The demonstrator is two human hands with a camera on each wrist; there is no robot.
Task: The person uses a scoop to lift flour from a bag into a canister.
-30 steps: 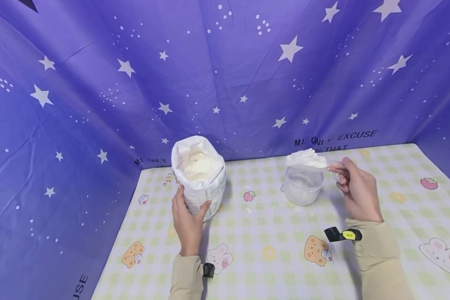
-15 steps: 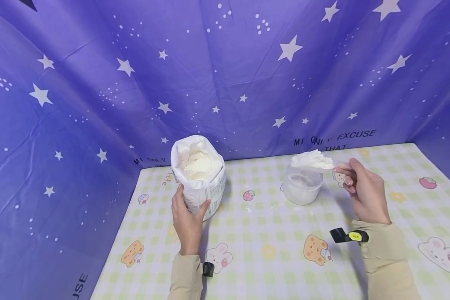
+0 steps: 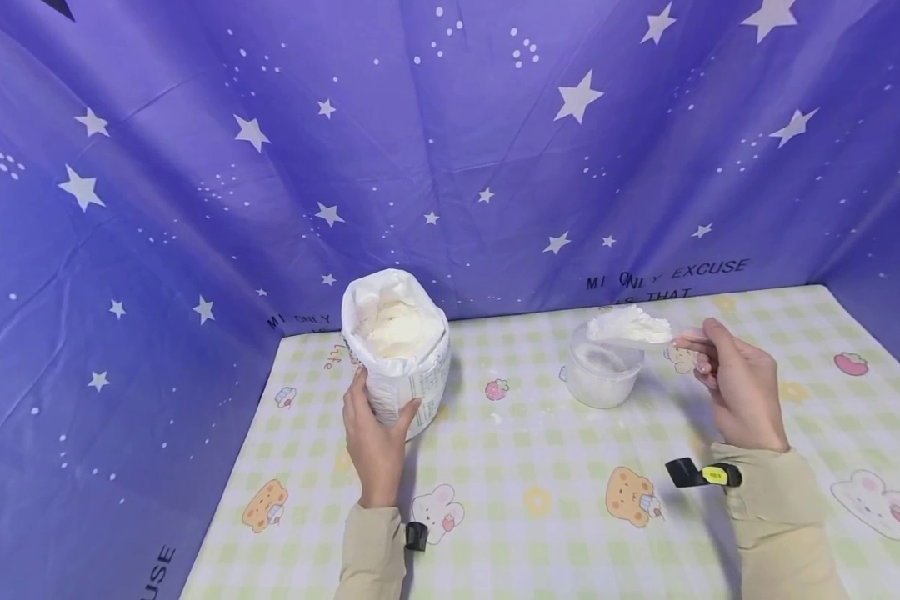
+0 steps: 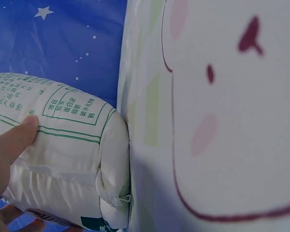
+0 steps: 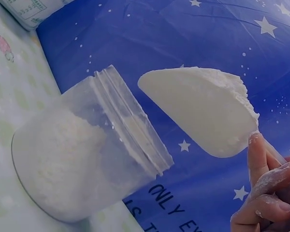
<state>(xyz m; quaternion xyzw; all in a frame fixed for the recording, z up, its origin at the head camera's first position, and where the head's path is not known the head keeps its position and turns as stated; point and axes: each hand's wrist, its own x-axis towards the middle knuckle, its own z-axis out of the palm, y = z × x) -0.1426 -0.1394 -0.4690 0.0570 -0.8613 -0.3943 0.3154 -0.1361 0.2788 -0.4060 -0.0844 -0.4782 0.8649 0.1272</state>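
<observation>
An open white bag of flour (image 3: 414,385) with green print stands upright at the left in the head view. My left hand (image 3: 375,442) grips its near side, the thumb (image 4: 24,135) lying along the printed panel in the left wrist view. My right hand (image 3: 746,396) pinches the handle of a clear scoop (image 5: 193,111), heaped with flour. It is held level, its bowl over the far right part of the rim of a clear plastic jar (image 3: 603,383). Some flour lies inside this lidless jar, as the right wrist view shows. Powder dusts my right fingers (image 5: 270,186).
A checked cloth (image 3: 495,467) with cartoon prints covers the table. Traces of powder lie on it between the bag and the jar. Purple star-patterned curtain (image 3: 450,150) rises right behind the table and along both sides.
My right hand has drawn the loaded scoop a little to the right and slightly lower by the jar's rim. The left hand and the bag stay where they were.
</observation>
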